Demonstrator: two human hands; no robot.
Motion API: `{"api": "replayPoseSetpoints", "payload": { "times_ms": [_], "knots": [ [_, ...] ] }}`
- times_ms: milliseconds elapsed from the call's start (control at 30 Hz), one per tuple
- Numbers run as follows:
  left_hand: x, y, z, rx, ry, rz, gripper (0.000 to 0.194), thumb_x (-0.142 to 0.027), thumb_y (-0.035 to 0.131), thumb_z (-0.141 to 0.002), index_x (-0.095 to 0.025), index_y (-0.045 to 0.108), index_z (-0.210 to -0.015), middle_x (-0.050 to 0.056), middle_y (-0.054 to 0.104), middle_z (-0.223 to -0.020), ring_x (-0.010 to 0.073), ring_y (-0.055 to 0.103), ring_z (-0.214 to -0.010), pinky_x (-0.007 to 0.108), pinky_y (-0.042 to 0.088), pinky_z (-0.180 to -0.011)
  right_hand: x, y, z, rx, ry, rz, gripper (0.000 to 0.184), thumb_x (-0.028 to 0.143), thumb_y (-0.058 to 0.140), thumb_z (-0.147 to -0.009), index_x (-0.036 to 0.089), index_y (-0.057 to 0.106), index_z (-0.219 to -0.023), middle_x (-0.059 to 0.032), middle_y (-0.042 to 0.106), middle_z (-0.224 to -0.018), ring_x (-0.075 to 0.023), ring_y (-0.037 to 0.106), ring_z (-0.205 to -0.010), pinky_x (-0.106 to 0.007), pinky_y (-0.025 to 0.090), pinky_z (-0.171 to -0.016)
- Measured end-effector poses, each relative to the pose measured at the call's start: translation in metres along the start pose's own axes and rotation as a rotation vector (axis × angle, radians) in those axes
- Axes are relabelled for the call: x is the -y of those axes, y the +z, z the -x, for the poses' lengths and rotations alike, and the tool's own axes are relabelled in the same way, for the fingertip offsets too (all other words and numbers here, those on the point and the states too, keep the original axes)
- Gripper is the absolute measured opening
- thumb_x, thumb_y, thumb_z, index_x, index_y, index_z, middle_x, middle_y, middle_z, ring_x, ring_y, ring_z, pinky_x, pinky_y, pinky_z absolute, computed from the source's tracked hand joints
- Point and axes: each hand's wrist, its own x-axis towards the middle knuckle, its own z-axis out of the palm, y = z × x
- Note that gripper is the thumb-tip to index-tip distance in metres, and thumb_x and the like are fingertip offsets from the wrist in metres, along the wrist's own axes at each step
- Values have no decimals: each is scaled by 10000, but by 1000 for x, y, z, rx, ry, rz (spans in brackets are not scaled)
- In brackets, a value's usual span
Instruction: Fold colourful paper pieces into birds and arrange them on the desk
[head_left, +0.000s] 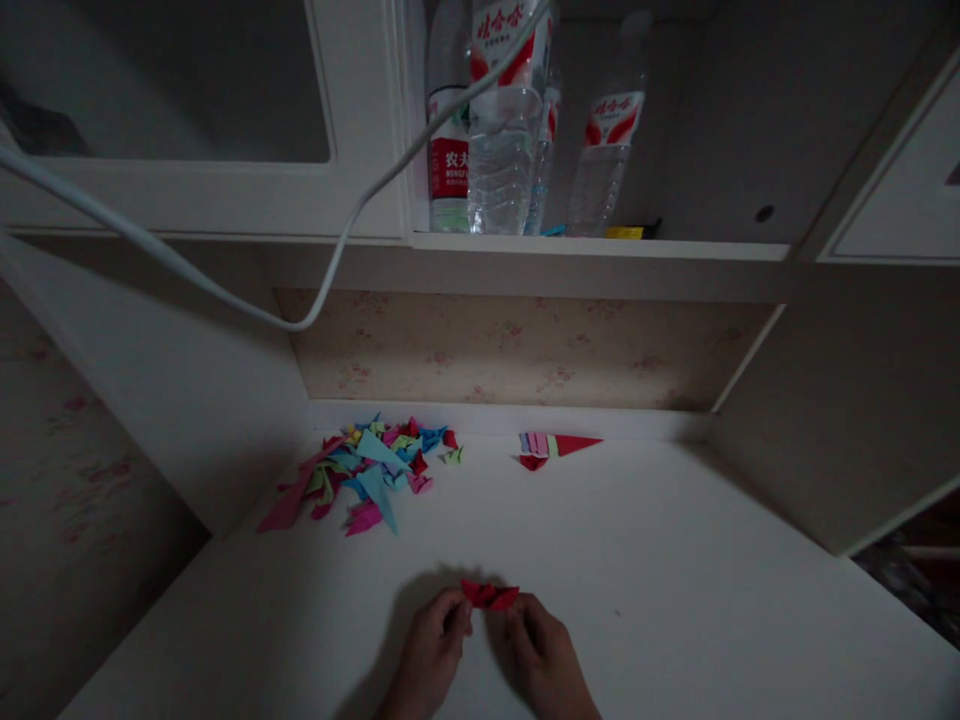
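Note:
A small red folded paper piece [490,597] is held just above the white desktop, near its front. My left hand [435,635] pinches its left end between thumb and fingers. At the right end, my right hand [538,640] grips it in the same way. Its folds form pointed ends, but the exact shape is too dark to make out. Further back on the left lies a heap of colourful folded paper pieces [382,455]. Toward the back right of it are a red paper piece with striped bands [574,444] and a small red folded piece [533,463].
Overhead, a shelf [675,250] holds several plastic water bottles [504,150] and a small yellow item [626,232]. A white cable [330,270] hangs across the upper left. Side panels [795,400] and a flowered back wall [525,350] enclose the white desktop [675,580].

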Motion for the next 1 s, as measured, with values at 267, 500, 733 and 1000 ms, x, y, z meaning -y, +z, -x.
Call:
{"api": "replayPoseSetpoints", "payload": {
  "times_ms": [267, 500, 733, 1000],
  "knots": [
    [4, 2, -4, -28, -44, 9, 455, -587, 453, -826, -162, 596, -753, -7, 501, -622, 117, 433, -524, 214, 317, -484, -5, 1, -4, -20, -16, 7, 429, 513, 365, -914, 168, 613, -848, -56, 643, -730, -182, 566, -678, -251, 440, -626],
    [3, 2, -6, -11, -51, -15, 458, -592, 471, -811, -163, 611, -731, 3, 514, -607, 123, 450, -519, 217, 329, -475, -3, -2, -5, -14, 35, -55, 414, 510, 385, -892, 174, 619, -835, -40, 627, -725, -184, 553, -681, -259, 432, -634],
    [10, 2, -6, -15, -69, 21, 438, -576, 502, -803, -166, 655, -826, 1, 539, -610, 114, 450, -503, 210, 331, -471, -1, -3, -4, -8, 55, -89, 395, 480, 398, -885, 163, 630, -839, -34, 610, -702, -177, 532, -657, -256, 412, -612],
    [3, 1, -6, 12, -110, 48, 469, -627, 532, -746, -179, 658, -801, -7, 525, -604, 118, 441, -502, 209, 323, -462, -7, -1, -4, -31, 58, -128, 394, 477, 403, -888, 165, 628, -802, -18, 570, -660, -162, 498, -627, -247, 393, -583]
  ]
}}
